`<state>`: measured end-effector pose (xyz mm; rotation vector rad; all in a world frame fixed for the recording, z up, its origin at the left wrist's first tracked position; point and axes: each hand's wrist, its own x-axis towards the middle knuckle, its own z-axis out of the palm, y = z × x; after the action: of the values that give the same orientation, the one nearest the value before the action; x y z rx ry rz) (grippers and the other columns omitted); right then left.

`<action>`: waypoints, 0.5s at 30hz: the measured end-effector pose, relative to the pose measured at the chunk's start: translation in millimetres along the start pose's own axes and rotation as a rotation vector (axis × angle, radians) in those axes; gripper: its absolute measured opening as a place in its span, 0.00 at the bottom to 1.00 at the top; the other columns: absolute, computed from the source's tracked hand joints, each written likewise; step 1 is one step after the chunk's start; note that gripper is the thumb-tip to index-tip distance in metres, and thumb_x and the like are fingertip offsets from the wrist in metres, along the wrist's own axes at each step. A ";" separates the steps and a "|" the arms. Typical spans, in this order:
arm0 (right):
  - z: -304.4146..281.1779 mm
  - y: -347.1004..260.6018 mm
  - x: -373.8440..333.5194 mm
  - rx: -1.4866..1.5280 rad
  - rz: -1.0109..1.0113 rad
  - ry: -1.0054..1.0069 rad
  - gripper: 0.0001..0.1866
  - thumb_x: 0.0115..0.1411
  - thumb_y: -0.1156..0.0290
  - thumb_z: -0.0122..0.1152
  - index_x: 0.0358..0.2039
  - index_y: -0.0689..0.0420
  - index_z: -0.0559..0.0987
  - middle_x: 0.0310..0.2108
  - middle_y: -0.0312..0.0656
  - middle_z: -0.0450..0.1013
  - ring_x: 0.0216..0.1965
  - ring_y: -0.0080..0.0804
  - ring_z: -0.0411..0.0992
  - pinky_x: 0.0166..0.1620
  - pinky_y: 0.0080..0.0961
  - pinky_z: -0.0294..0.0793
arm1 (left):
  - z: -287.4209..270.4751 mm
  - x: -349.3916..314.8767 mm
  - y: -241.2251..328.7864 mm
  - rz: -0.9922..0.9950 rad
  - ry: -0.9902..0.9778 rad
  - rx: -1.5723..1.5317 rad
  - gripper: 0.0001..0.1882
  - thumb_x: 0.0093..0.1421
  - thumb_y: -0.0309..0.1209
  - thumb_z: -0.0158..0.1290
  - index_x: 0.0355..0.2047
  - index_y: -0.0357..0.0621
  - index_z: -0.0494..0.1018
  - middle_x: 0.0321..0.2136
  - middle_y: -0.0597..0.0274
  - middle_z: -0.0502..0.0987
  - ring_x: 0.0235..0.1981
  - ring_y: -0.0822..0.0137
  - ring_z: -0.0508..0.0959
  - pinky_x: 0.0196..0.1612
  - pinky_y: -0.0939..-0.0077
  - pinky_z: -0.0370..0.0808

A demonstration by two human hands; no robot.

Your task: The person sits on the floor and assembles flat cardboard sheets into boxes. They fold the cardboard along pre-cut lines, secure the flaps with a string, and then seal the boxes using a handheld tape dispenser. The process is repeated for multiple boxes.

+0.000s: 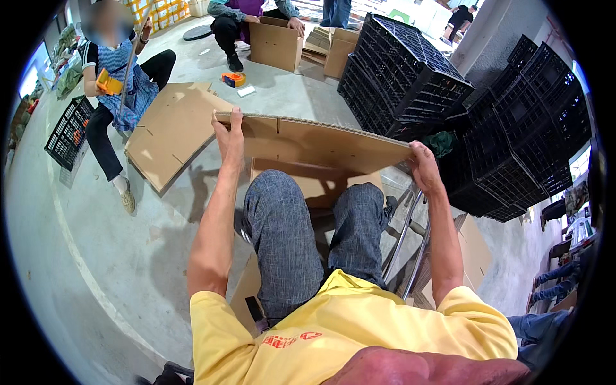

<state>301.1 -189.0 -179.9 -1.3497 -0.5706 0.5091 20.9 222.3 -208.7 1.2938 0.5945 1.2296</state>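
A brown flattened cardboard carton [314,142] is stretched between my two hands, held up in front of my knees with its long edge toward the top. My left hand [230,136] grips the left end, thumb and fingers around the edge. At the other end, my right hand [425,167] pinches the corner. Slots cut in the board show along its upper part. Below it, partly hidden by the board and my knees, stands another piece of cardboard [308,178]; I cannot tell whether it is a box or a sheet.
Flat cardboard sheets [172,131] lie at front left, beside a seated person holding an orange tape dispenser [110,82]. Another tape dispenser [234,79] lies on the floor. A co-worker's hands hold an open box [276,46]. Black crates [404,74] are stacked front right. More cardboard [471,250] lies right.
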 end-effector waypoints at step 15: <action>9.5 -58.9 64.8 -0.472 0.438 -0.638 0.27 0.71 0.53 0.63 0.58 0.66 0.81 0.50 0.37 0.80 0.51 0.24 0.74 0.59 0.26 0.73 | 14.8 53.0 -17.5 -0.085 -0.176 0.010 0.62 0.65 0.54 0.60 0.78 0.35 0.31 0.75 0.45 0.49 0.75 0.56 0.52 0.77 0.62 0.46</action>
<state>345.1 -149.2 -114.9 -1.7770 -0.9599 1.2453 56.4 267.8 -206.0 1.3555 0.5232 1.0320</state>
